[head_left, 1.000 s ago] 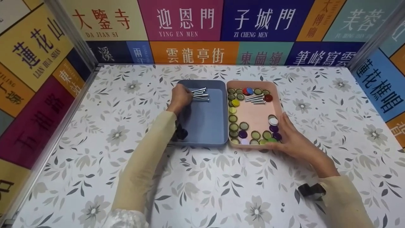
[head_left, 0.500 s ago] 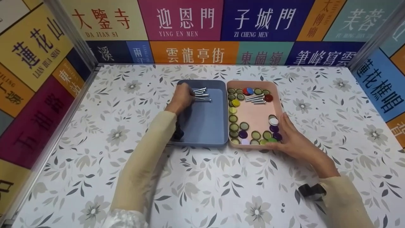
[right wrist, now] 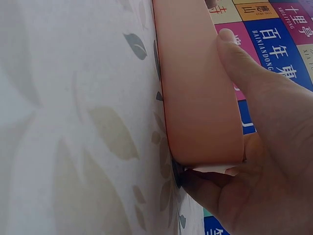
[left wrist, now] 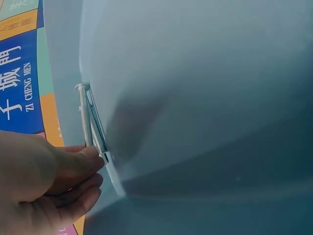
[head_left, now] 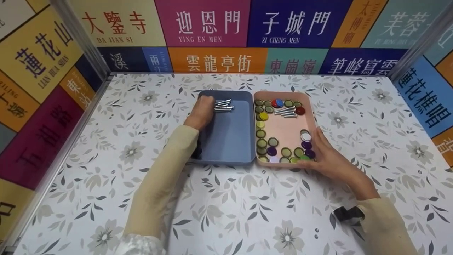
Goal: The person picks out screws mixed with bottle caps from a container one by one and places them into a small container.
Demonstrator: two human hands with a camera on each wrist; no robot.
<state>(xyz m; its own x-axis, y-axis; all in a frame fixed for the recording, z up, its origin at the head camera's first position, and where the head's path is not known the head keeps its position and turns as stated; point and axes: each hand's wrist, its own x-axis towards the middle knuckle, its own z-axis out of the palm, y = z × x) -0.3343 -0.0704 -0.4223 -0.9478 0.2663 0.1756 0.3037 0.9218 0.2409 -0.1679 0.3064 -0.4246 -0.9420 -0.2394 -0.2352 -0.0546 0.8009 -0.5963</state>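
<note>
So, the left grip [head_left: 201,112] is down at the far left part of a blue tray [head_left: 231,138], thumb and fingertips pinching a silver screw [left wrist: 84,115] near its lower end. A few more silver screws [head_left: 224,109] lie bunched right by that grip, heads pointing away to its right, and most of the blue tray's floor stretches out to the right of the grip and nearer the person.

The right grip [head_left: 332,159] has hold of the near right corner of a pink tray [head_left: 288,129], thumb on the near wall and fingers along the right side. Just left of it inside the tray there's a white bottle cap [head_left: 305,137], with purple caps [head_left: 306,145] and a green cap [head_left: 304,158] nearer the person. Further away, ahead and left of that grip, is a second bunch of screws [head_left: 286,111] with a dark red cap [head_left: 300,111] beside it. Both trays sit side by side on a floral-patterned surface [head_left: 226,205] between the grips.
</note>
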